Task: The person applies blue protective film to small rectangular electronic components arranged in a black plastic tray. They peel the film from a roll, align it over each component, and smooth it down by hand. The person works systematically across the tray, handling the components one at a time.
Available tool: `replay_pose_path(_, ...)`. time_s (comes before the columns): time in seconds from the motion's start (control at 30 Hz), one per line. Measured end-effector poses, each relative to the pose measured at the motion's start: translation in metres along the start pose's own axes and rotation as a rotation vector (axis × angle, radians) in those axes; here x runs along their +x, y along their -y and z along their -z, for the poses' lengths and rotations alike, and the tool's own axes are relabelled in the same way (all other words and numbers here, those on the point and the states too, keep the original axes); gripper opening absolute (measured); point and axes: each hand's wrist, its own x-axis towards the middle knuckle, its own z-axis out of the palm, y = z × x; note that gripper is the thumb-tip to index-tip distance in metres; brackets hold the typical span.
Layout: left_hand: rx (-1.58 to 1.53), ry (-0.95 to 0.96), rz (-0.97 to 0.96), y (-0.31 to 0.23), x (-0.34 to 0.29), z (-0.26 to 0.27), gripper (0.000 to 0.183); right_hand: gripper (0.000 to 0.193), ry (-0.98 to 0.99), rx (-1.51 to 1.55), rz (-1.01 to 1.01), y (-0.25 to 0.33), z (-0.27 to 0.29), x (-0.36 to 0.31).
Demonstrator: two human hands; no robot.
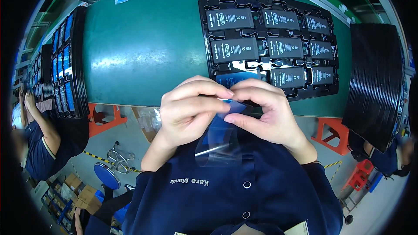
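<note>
Both my hands meet over the table's near edge, fingertips close together. A clear, bluish plastic film [217, 143] hangs down from them in front of my shirt. My left hand [185, 111] pinches the film's top edge, near a small white tab. My right hand [272, 113] has its thumb and fingers pinched at the film's right side. Just beyond my hands lies a black plastic tray [203, 21] holding several dark flat batteries [229, 19] in rows. The battery [237, 77] at the tray's near left looks bluer and shinier; my fingers partly cover it.
The table [143, 48] has a green top. A tall stack of black trays [374, 78] stands at the right, and stacked trays with blue-topped pieces [65, 65] at the left. Orange stools [104, 119] and a round blue stool [106, 175] stand below. Other people sit at both sides.
</note>
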Motion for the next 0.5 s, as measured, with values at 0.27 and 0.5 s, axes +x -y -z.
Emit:
replay_pose_path(0.27,-0.088,-0.092,0.271,-0.009,-0.001,-0.007,0.020,0.012,-0.176,-0.078,-0.036,-0.008,-0.010,-0.001)
replay_pose_path(0.5,0.019,0.034,0.272,-0.006,-0.002,0.011,0.014,0.030,0.016,0.504,-0.306,0.001,0.005,0.005)
